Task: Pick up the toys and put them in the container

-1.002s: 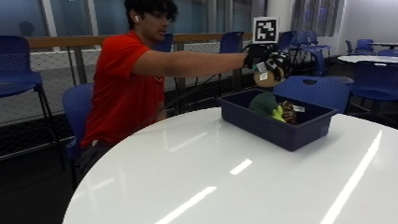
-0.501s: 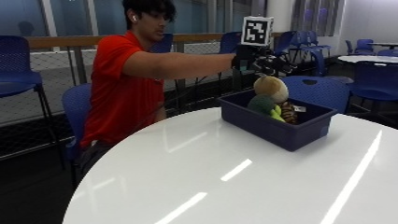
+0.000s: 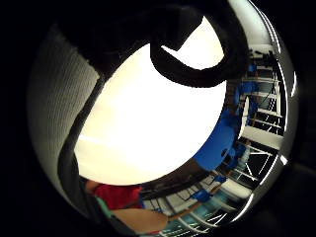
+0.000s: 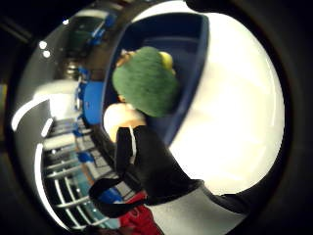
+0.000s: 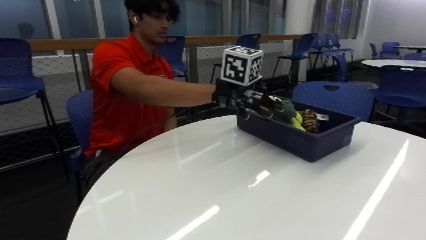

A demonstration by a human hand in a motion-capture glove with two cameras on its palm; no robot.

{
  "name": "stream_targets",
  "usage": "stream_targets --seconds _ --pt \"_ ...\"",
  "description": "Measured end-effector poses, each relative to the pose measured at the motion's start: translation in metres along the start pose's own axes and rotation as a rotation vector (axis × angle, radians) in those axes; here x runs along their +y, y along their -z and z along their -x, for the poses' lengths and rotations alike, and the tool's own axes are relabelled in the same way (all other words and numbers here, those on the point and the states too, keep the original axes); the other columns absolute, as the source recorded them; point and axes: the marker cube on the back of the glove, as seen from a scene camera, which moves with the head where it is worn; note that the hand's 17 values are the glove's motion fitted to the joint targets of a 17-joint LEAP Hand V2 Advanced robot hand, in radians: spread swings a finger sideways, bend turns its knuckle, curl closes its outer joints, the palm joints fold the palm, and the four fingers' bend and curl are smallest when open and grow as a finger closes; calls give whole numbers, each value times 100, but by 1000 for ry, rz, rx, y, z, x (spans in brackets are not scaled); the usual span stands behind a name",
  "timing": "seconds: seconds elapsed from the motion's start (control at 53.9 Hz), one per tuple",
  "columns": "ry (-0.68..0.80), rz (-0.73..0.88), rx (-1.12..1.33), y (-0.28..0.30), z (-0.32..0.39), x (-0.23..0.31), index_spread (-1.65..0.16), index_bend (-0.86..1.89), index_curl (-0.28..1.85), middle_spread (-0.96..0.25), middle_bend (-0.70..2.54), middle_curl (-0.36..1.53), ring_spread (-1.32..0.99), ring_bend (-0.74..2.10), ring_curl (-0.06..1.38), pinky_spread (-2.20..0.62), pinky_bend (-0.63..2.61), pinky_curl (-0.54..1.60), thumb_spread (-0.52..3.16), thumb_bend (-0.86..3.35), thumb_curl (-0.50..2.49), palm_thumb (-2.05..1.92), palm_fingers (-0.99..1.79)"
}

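one toy (image 4: 145, 81) now lies in the container (image 5: 313, 142), right hand (image 5: 249, 100) lower.

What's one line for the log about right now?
hand: gloved right hand at bin edge | toys: green toy, others in blue bin | white table: no toys seen

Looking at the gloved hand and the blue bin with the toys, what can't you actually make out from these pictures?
- Whether the right hand holds anything: in the outside view its glove hardware blocks it.
- The toys low in the blue container: its near wall hides them in the outside view.
- The pale toy beside the green plush: a black strap cuts it off in the thumb side palm view.
- The container: absent from the little finger side palm view, which shows only the white table.
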Motion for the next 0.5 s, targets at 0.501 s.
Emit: stream_targets --seconds 0.501 --pt "-140 -14 14 -47 -96 50 -33 16 34 -6 15 32 4 16 30 13 89 32 104 -8 20 -10 -13"
